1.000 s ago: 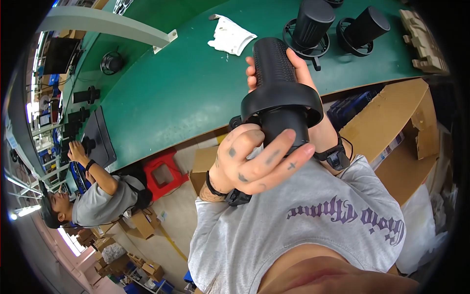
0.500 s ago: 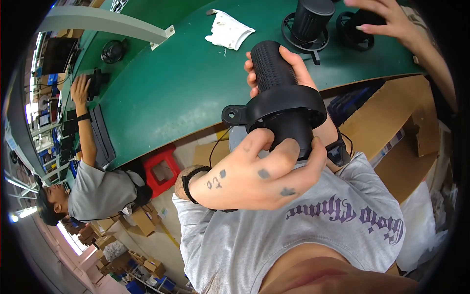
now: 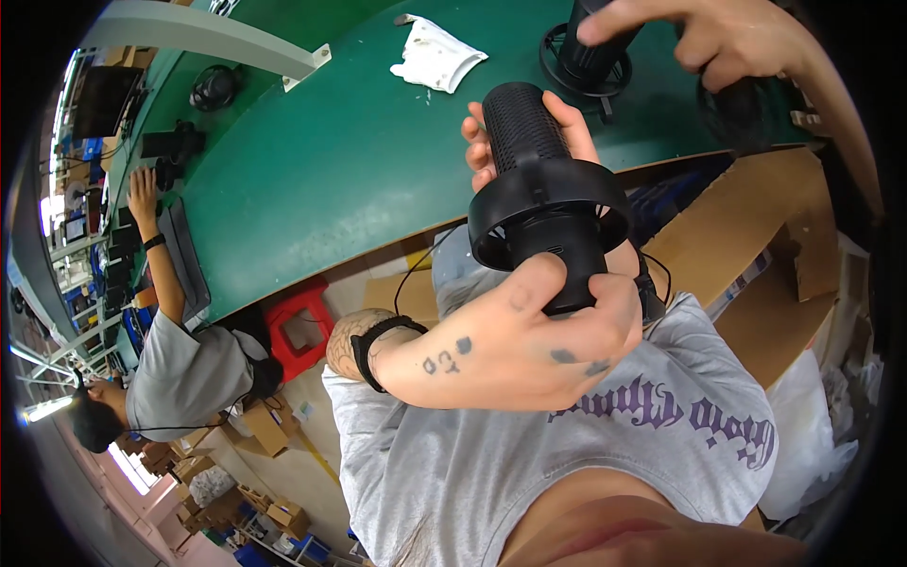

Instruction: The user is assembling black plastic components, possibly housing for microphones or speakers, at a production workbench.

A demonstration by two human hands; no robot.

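A black microphone (image 3: 525,128) with a ribbed grille and a wide ring mount (image 3: 553,189) around its body is held tilted in front of my chest. My right hand (image 3: 578,132) is closed around the grille end from beneath, thumb on one side and fingertips on the other. At the near end my left hand (image 3: 510,331), with a dark wristband, grips the smooth base with thumb and fingers. A small port shows on the body between the ring and my left hand.
Across the green table (image 3: 312,208) lie a white crumpled glove-like cloth (image 3: 439,59) and another microphone in a ring stand (image 3: 586,61). A co-worker's hand (image 3: 727,38) reaches in at upper right. Another person (image 3: 184,378) works at left. A cardboard box (image 3: 737,227) stands by the table edge.
The microphone has been turned about its length: the mount's side tab no longer shows at left, and a port faces up. The co-worker's hand at upper right has moved left over the other microphone.
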